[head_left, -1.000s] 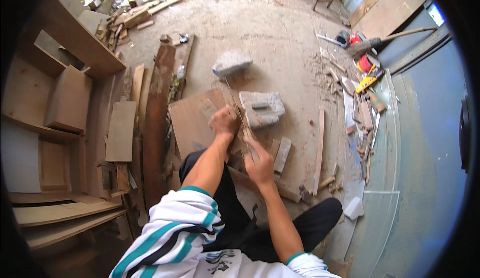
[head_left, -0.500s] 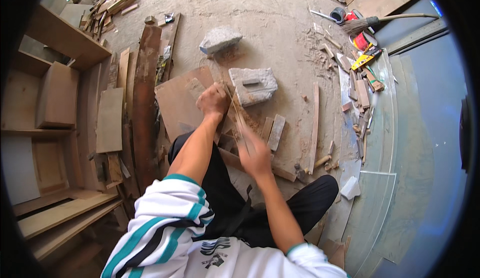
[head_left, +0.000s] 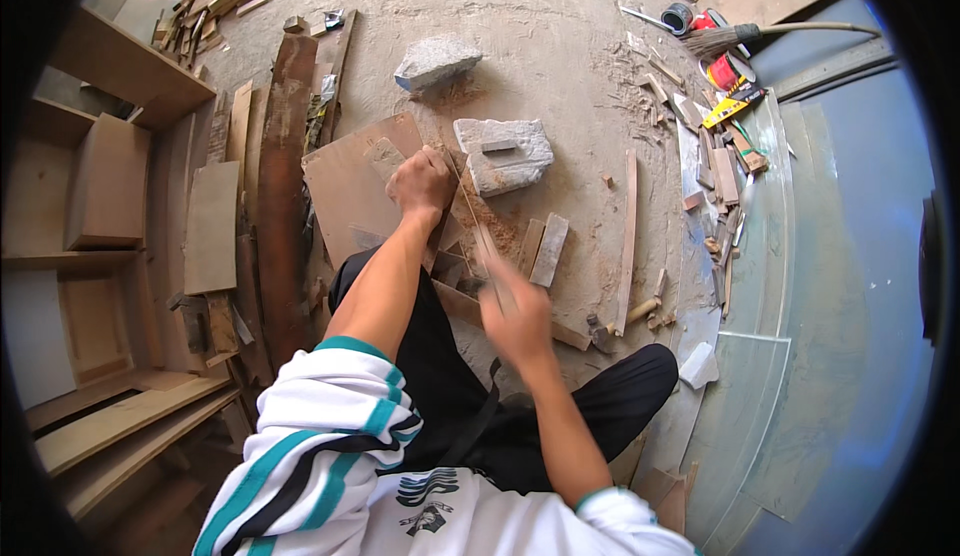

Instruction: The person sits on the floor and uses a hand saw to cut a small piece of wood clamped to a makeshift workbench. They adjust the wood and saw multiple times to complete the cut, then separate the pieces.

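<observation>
My left hand (head_left: 420,180) is closed in a fist over the right part of a flat brown board (head_left: 345,191). A short pale wood piece (head_left: 384,156) shows beside its knuckles; what the fist grips is hidden. My right hand (head_left: 516,314), blurred by motion, is wrapped round the near end of a long, thin, straight tool (head_left: 478,218). Its far end reaches up next to my left fist; I cannot tell whether it is a saw or a file. Brown sawdust (head_left: 497,231) lies beside the tool.
Beyond my hands are a pale stone block (head_left: 515,178) with a grey bar on it and another stone (head_left: 436,62). A hammer (head_left: 602,334) lies near my right knee. Planks (head_left: 285,186) and a wooden cabinet (head_left: 110,186) stand left; scraps, a broom (head_left: 722,40) and glass sheets (head_left: 765,296) lie right.
My right hand has drawn slightly back toward me with the thin tool, farther from my left fist. The left fist stays at the board. The whole view has shifted a little.
</observation>
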{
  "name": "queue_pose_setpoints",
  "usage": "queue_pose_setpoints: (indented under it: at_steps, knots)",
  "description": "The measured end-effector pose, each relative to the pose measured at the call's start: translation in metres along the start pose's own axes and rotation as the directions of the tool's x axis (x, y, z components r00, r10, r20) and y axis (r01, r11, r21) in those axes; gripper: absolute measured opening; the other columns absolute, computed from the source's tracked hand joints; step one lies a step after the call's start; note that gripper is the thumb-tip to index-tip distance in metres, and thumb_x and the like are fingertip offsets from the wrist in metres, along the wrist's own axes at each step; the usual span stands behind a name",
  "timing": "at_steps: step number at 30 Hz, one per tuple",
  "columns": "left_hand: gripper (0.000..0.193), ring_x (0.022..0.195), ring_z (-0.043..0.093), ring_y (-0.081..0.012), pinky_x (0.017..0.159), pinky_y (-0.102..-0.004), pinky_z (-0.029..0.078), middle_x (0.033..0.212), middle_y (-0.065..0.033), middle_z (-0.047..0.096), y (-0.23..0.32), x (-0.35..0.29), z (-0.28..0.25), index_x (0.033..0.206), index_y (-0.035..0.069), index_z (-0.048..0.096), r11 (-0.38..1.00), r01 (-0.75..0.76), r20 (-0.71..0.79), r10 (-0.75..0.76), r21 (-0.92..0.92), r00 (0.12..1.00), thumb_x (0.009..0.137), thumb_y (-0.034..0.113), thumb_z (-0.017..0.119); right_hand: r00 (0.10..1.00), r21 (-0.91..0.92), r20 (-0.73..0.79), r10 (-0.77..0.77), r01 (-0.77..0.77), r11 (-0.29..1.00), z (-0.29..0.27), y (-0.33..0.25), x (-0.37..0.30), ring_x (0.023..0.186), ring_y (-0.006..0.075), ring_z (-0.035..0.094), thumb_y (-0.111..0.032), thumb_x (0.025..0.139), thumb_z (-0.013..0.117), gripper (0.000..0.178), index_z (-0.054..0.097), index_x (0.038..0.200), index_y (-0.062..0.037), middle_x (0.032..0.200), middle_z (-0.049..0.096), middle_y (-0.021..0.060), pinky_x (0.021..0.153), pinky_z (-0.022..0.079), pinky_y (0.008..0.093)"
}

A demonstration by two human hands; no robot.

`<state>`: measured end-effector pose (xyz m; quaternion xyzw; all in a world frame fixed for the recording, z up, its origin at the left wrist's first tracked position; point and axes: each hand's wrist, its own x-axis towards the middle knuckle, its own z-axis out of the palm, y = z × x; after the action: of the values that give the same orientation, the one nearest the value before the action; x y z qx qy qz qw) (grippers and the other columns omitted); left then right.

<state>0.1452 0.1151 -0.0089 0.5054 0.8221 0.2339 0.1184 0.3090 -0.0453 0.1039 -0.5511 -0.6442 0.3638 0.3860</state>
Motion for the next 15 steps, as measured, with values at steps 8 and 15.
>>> queue_pose_setpoints:
  at_steps: [8,15]
  knots:
    - [0.049,0.083,0.071,-0.0425,0.076,-0.0523,0.055,0.086,-0.0212,0.073,-0.006,-0.005,0.005,0.082,0.007,0.074,0.999,0.019,0.0,-0.019,0.037,1.0,0.1,0.035,0.038,0.991,0.028,0.085,0.1,-0.103,0.994,-0.007,-0.018,0.021,0.115,0.0342,0.067,-0.001,0.084,0.057,0.039,0.067,0.121,0.0016,0.121,0.069,0.0215,0.102,0.05,0.0378]
    - [0.051,0.087,0.07,-0.0434,0.082,-0.0529,0.054,0.089,-0.023,0.072,0.001,0.001,0.001,0.084,0.007,0.075,1.0,0.03,0.002,-0.03,0.007,1.0,0.1,0.037,0.036,1.0,0.013,0.004,-0.03,0.03,0.999,0.002,-0.006,0.015,0.102,0.0394,0.068,-0.004,0.084,0.059,0.043,0.066,0.126,-0.0063,0.116,0.07,0.0209,0.089,0.055,0.0428]
